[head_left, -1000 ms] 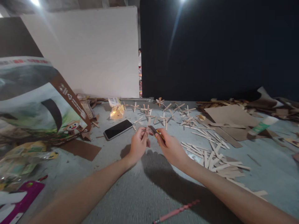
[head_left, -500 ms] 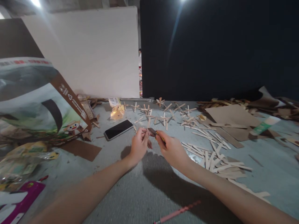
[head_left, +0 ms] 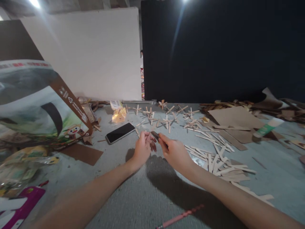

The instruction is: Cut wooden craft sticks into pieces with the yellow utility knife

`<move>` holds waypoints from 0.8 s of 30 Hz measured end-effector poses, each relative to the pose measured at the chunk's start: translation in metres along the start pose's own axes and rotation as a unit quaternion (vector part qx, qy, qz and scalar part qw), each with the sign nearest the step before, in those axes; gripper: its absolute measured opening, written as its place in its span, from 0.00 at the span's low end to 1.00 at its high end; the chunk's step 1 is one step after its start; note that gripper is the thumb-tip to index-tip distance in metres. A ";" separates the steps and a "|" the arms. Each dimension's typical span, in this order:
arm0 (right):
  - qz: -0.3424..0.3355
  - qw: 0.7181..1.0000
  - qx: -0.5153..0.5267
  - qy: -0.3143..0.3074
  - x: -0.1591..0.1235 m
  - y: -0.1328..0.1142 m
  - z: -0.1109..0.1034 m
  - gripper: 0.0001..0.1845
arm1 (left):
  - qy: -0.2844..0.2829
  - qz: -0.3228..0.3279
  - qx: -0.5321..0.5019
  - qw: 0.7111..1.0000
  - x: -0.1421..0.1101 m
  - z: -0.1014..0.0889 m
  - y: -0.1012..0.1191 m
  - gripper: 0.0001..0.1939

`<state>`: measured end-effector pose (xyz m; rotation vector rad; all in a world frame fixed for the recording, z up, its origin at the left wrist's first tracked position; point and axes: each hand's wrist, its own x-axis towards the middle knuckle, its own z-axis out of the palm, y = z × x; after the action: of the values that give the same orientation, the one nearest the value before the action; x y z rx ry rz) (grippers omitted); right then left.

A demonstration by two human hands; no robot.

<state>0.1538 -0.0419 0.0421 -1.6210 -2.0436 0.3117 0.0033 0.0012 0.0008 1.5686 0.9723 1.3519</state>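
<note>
My left hand (head_left: pixel 142 149) pinches a thin wooden stick (head_left: pixel 145 132) between thumb and fingers, just above the grey table (head_left: pixel 143 197). My right hand (head_left: pixel 173 152) is closed round a small dark cutter (head_left: pixel 155 135) whose tip meets the stick. The two hands touch in the middle of the table. A black phone (head_left: pixel 120 132) lies face up just left of my left hand. Loose wooden sticks (head_left: pixel 219 162) lie in a heap right of my right hand.
Glued stick crosses (head_left: pixel 166 116) are spread behind the hands. A printed cardboard box (head_left: pixel 35 105) lies at the left, a glue tube (head_left: pixel 268 128) and cardboard sheets (head_left: pixel 235 119) at the right. A pink pen (head_left: pixel 179 217) lies near me. White and black boards stand behind.
The hands have stayed in the same spot, the fingers shifting slightly on the stick and cutter. The yellow part of the cutter no longer shows in my right hand.
</note>
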 end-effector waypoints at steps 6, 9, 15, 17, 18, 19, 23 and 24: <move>0.003 1.000 -0.020 0.004 0.000 0.002 0.003 0.22 | -0.001 0.002 0.002 1.000 -0.001 0.001 -0.001 0.18; 0.010 1.000 -0.018 0.003 -0.001 0.000 0.004 0.20 | 0.005 0.007 0.013 1.000 -0.002 0.001 -0.002 0.17; -0.002 0.999 0.030 0.022 -0.004 -0.001 0.009 0.19 | 0.015 0.021 0.019 0.999 -0.004 0.002 -0.001 0.17; 0.002 0.998 0.058 0.027 -0.005 -0.001 0.012 0.19 | 0.015 0.022 0.022 0.999 -0.005 0.003 -0.001 0.16; 0.003 0.997 0.073 0.028 -0.005 -0.001 0.014 0.18 | 0.016 0.022 0.023 0.999 -0.005 0.003 -0.001 0.16; 0.004 0.996 0.088 0.029 -0.005 -0.001 0.015 0.18 | 0.017 0.022 0.024 0.999 -0.005 0.003 -0.001 0.17; -0.004 0.989 0.145 0.042 -0.005 -0.002 0.018 0.16 | 0.020 0.021 0.023 0.999 -0.006 0.003 -0.001 0.17; -0.005 0.987 0.157 0.044 -0.005 -0.003 0.018 0.16 | 0.020 0.021 0.023 0.999 -0.006 0.003 -0.001 0.17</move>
<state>0.1429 -0.0451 0.0273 -1.4054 -1.8299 0.5208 0.0056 -0.0042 -0.0025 1.6094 1.0060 1.4033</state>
